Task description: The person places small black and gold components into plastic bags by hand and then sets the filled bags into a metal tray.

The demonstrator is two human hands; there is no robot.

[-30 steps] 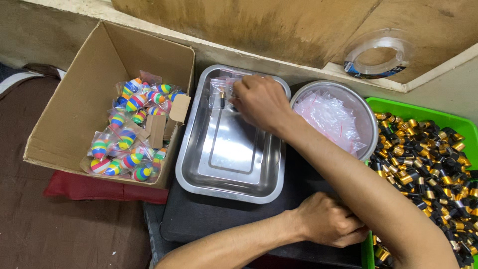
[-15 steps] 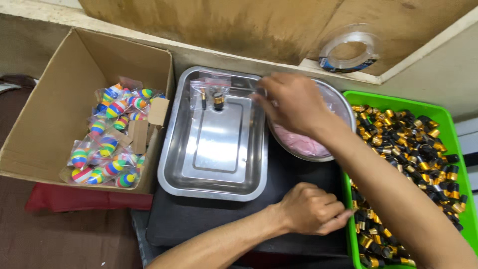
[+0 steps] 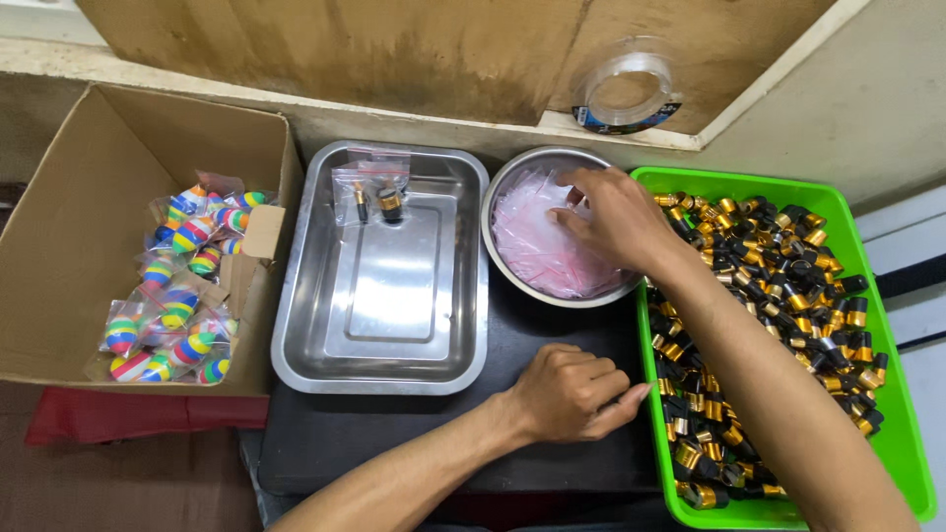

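My right hand (image 3: 616, 219) reaches into the round steel bowl (image 3: 512, 197), fingers curled and pinching at the clear bags (image 3: 537, 246) piled there; I cannot tell whether one bag is actually gripped. My left hand (image 3: 567, 392) rests loosely closed on the dark mat, beside the green tray (image 3: 892, 414) of gold-and-black caps (image 3: 788, 276). The bags are thin and slick, so I judge several could cling together or slip free.

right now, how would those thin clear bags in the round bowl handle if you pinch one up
Probably floppy and very light: the clear bags lie crumpled in a loose heap in the round bowl. They look glossy, so likely slippery, and several may cling together under the right hand.
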